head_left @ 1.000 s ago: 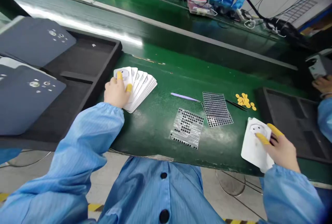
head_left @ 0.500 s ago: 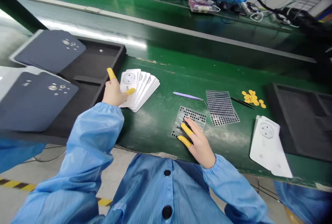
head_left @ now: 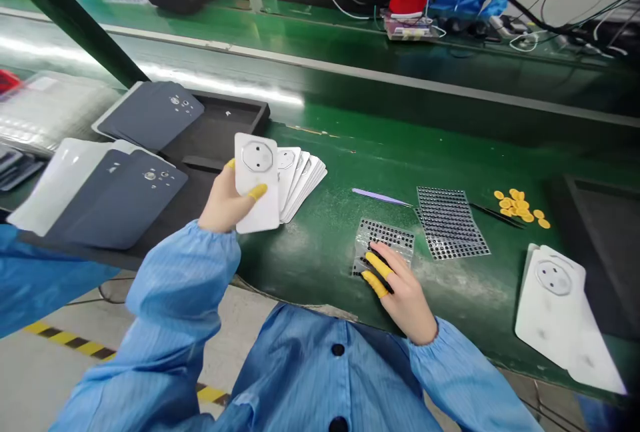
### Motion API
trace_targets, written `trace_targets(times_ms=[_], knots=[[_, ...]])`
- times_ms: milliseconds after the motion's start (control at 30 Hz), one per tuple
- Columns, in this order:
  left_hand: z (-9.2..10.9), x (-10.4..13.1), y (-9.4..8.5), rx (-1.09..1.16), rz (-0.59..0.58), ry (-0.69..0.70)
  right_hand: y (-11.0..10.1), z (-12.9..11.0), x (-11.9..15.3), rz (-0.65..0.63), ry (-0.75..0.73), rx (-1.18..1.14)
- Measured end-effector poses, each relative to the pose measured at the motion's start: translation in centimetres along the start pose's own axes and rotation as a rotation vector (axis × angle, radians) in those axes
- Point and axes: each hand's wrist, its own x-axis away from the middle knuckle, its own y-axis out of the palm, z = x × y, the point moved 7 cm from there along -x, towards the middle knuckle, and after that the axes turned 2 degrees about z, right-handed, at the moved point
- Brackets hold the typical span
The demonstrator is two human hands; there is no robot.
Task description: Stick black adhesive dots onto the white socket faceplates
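A white panel (head_left: 257,200) with rounded corners and an octagonal mark is pinched in my left hand (head_left: 227,200), its thumb across the front. Beside it, several similar white panels (head_left: 304,182) lie fanned on the green bench. My right hand (head_left: 400,285) rests with fingers stretched over a clear sheet of black dots (head_left: 363,245), covering part of it. Dark patches show between those fingers; I cannot make out what they are. Yellow finger cots cover some fingertips on both hands. Purple tweezers (head_left: 381,197) lie behind the sheet.
More dotted sheets (head_left: 453,222), black tweezers (head_left: 497,215) and yellow finger cots (head_left: 515,205) lie to the right, near white panels (head_left: 550,312) and a black tray (head_left: 600,239). Dark blue-grey panels (head_left: 125,202) lie over a black tray (head_left: 235,119) at left.
My left hand has lifted a white panel off the fanned stack and tilted it up. The right hand stays over the dotted sheet. The whole view has shifted.
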Motion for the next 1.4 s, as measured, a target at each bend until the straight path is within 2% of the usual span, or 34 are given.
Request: trace_targets(times_ms=[33,100,200,300,367,400,467,567,667,767,900,1000,1167,1267,1400], knots=[[0.5,1.1,0.4,0.116,-0.062,-0.062,0.0,0.2,0.1,0.003,0.006,0.011],[1.9,4.0,1.9,0.361,-0.263,-0.200,-0.5,0.5,0.4,0.023,0.033,0.051],[4.7,8.2,4.3,0.565,-0.544,-0.325,-2.3,1.0,0.1,0.082,0.082,0.080],[5.7,10.8,6.6,0.546,-0.773,-0.320,-4.0,1.9,-2.1,0.114,0.117,0.067],[4.8,11.4,8.1,0.426,-0.862,-0.246,-4.2,2.9,-4.7,0.085,0.099,0.119],[4.0,11.4,8.7,0.333,-0.870,-0.188,-3.8,3.6,-6.2,0.046,0.078,0.161],[2.3,11.1,9.4,0.100,-0.816,-0.033,-2.3,5.5,-8.9,-0.070,0.063,0.240],[1.4,11.0,9.0,-0.229,-0.604,0.292,0.1,8.1,-11.6,-0.199,0.047,0.269],[2.3,12.7,8.7,-0.421,-0.434,0.592,0.8,9.2,-12.4,-0.213,0.004,0.243],[3.0,14.5,9.4,-0.540,-0.355,0.742,-0.1,8.9,-12.5,-0.173,0.005,0.177],[3.2,15.0,10.4,-0.633,-0.298,0.775,-2.7,7.4,-11.5,-0.078,0.174,-0.056],[3.3,14.9,10.6,-0.658,-0.281,0.781,-3.7,5.0,-9.4,-0.132,0.281,-0.227],[3.2,15.0,10.4,-0.662,-0.276,0.771,-3.0,0.3,-5.1,-0.340,0.202,-0.170],[2.9,15.1,10.6,-0.621,-0.300,0.782,-1.7,-1.3,-3.2,-0.416,0.134,-0.118],[2.5,15.2,10.6,-0.581,-0.301,0.780,-0.1,-2.7,-2.4,-0.454,0.037,-0.056]])
